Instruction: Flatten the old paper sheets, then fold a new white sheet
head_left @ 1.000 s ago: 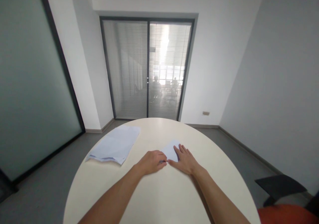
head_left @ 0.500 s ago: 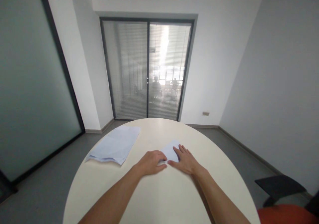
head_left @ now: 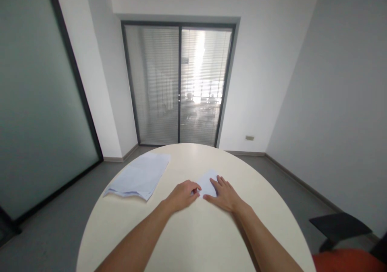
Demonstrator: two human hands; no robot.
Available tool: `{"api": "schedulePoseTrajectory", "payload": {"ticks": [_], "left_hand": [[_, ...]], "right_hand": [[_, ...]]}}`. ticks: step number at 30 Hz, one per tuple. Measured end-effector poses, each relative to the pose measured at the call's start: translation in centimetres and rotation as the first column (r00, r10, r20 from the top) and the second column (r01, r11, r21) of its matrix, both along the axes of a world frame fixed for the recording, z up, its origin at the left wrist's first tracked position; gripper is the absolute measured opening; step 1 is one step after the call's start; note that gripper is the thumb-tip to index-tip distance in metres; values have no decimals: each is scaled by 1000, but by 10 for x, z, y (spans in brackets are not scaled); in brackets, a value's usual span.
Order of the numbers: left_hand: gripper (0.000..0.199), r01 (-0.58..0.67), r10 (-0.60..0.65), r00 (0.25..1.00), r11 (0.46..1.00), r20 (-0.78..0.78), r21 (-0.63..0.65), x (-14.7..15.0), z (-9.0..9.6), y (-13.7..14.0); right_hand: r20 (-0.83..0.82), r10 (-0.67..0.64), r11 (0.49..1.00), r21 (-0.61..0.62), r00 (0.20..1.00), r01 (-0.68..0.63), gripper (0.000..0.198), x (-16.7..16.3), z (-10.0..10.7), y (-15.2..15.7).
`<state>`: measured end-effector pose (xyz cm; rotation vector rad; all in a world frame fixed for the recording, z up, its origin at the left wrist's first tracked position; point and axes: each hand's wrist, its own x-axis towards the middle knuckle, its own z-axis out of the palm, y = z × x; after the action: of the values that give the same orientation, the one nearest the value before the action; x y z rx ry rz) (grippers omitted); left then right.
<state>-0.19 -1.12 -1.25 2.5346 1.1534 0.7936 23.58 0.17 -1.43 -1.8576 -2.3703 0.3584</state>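
Observation:
A small piece of white paper point(head_left: 208, 183), apparently folded, lies on the round table in front of me. At its left corner is my left hand point(head_left: 184, 195), thumb and forefinger brought close together at the paper's edge in a pinch; its other fingers are curled. My right hand point(head_left: 225, 193) rests flat on the paper's right side with fingers spread and thumb stretched toward the near edge. Part of the paper is hidden under both hands.
Several larger white sheets point(head_left: 139, 175) lie stacked at the table's left, their near edges curled. The round cream table point(head_left: 193, 239) has a curved rim. A chair with a black armrest point(head_left: 340, 225) and red seat point(head_left: 347, 260) stands at the right. Glass doors point(head_left: 178, 82) are beyond.
My left thumb and fingers have drawn together and shifted slightly left, at the paper's left corner. My right hand stays put on the paper.

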Motion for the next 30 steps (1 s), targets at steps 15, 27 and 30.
{"api": "schedulePoseTrajectory", "payload": {"ticks": [15, 27, 30], "left_hand": [[17, -31, 31, 1000, 997, 7, 65, 3, -10, 7], [21, -115, 117, 993, 989, -17, 90, 2, -12, 5], [20, -128, 130, 991, 988, -10, 88, 2, -12, 5]], "right_hand": [[33, -69, 997, 42, 997, 67, 99, -15, 1, -7], [33, -126, 990, 62, 991, 124, 99, -24, 4, -12], [36, -144, 988, 58, 989, 142, 99, -24, 4, -11]]}}
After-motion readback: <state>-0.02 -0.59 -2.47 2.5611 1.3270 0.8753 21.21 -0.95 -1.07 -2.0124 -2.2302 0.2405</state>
